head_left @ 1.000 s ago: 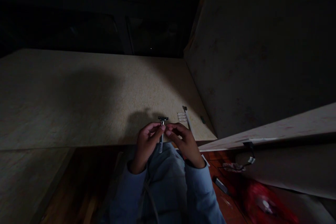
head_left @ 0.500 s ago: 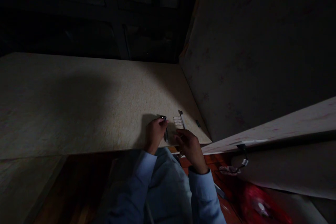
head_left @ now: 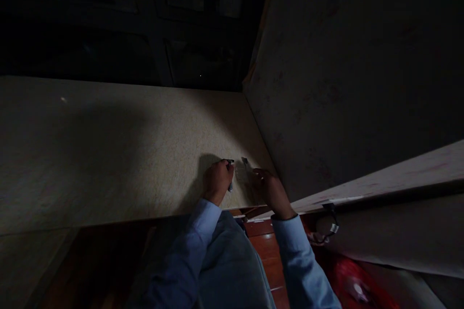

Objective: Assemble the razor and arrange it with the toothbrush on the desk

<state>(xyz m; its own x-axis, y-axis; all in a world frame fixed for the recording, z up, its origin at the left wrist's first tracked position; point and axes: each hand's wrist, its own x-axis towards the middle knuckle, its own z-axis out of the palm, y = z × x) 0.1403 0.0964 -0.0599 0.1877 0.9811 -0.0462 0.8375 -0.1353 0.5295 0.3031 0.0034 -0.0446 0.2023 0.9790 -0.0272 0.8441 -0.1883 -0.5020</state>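
Observation:
My left hand (head_left: 217, 179) is closed around what looks like a razor (head_left: 229, 161). Its dark crosswise head shows above my fingers, and the lower end of the handle comes out beneath them. To its right on the table lies a clear pack (head_left: 240, 172) with several small compartments. Next to the pack is a slim brush (head_left: 245, 160) with a dark head, probably a toothbrush. My right hand (head_left: 272, 192) hovers over the table's right end, fingers curled in. Whatever those fingers hold, if anything, is hidden in the dim light.
The pale marbled table (head_left: 163, 154) runs off to the left. A patterned wall panel (head_left: 337, 106) stands close on the right. Below it are a dark cable (head_left: 332, 219) with a white tag and a red plastic bag (head_left: 353, 280). Dark window frames (head_left: 155, 48) rise behind the table.
My right hand has moved right and slightly up, over the spot where a small dark green item lay; that item is now out of sight. My left hand stays on the razor. The view has shifted slightly.

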